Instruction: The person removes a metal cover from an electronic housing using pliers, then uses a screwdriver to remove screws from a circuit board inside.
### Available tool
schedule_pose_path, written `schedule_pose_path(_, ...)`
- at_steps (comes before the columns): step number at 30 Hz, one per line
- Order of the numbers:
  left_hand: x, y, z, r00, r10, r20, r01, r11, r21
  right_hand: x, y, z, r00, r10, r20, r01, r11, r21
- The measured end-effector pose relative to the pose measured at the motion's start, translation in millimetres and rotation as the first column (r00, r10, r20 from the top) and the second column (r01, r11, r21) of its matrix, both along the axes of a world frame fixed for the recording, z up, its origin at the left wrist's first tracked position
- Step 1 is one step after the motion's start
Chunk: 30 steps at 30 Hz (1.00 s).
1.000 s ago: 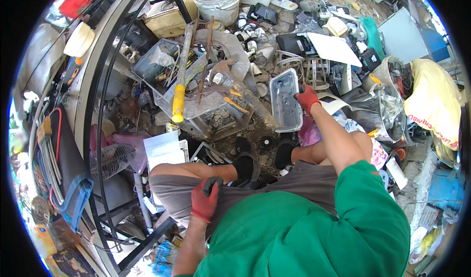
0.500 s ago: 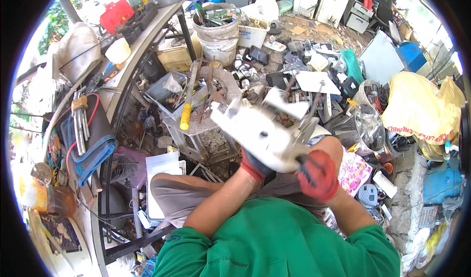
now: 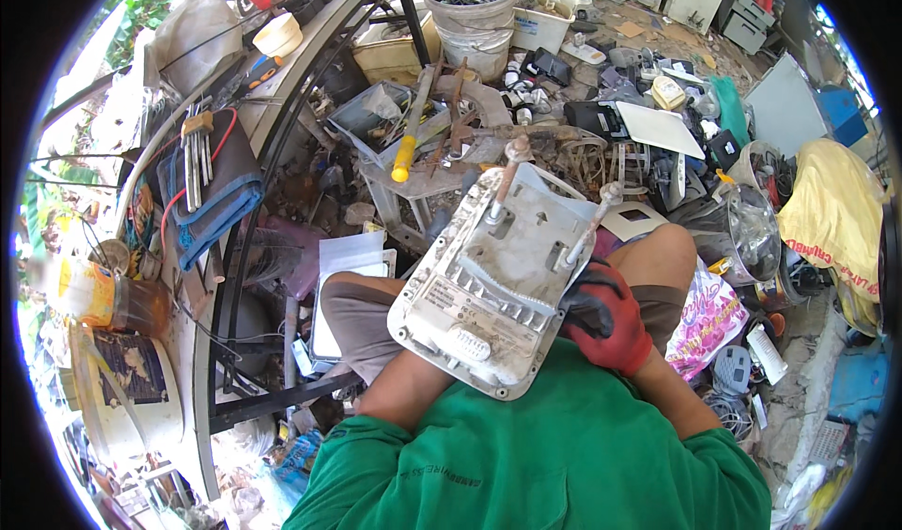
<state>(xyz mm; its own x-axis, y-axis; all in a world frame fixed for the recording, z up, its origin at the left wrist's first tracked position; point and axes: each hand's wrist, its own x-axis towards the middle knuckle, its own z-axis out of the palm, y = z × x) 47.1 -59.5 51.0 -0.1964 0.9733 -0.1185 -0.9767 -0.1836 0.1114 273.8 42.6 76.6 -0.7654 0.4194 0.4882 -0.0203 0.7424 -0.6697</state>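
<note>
A dirty grey-white metal device housing (image 3: 479, 286) is held tilted above my lap, its back face up. That face has cooling fins, printed labels and screw holes along the rim. Two long threaded bolts with nuts stand up from its far part, a rusty bolt (image 3: 505, 182) on the left and a grey bolt (image 3: 594, 222) on the right. My right hand (image 3: 609, 321), in a red and black glove, is closed on the housing's right edge with bent fingers. My left forearm (image 3: 409, 394) runs under the housing, which hides my left hand.
A yellow-ended hammer (image 3: 406, 154) lies across a low grey stand (image 3: 395, 192) ahead. Beyond are a bucket of circuit boards (image 3: 474, 37) and scattered scrap. A metal-framed bench (image 3: 310, 46) runs along the left. A yellow sack (image 3: 827, 220) and a pink-white bag (image 3: 705, 328) are at right.
The housing has turned from a blurred, sideways pose to show its labelled back, and has come nearer me. My right hand has moved up along its right edge. My left hand has become hidden.
</note>
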Motion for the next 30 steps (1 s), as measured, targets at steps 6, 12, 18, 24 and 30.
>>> schedule_pose_path(6, -15, -3, 7, 0.998, 0.047, -0.039, -0.046, 0.999, 0.015, -39, 11, 7, 0.981, -0.069, -0.18, -0.155, 0.269, -0.951)
schedule_pose_path(12, -106, -74, -25, 0.995, 0.045, -0.086, -0.039, 0.996, 0.081, -120, -7, -11, 0.81, 0.196, -0.552, -0.538, -0.123, -0.834)
schedule_pose_path(18, -140, -215, -5, 0.402, 0.049, -0.914, -0.313, 0.946, -0.087, -201, -32, -54, 0.707, 0.597, -0.379, -0.48, 0.012, -0.877)
schedule_pose_path(24, -57, -260, -87, 0.438, 0.244, -0.865, -0.883, 0.3, -0.362, -249, -78, -110, 0.602, 0.798, -0.002, -0.599, 0.45, -0.662)
schedule_pose_path(30, -69, -324, -227, 0.403, 0.144, -0.904, -0.91, 0.169, -0.379, -272, -70, -81, 0.312, 0.803, 0.509, -0.514, 0.592, -0.62)
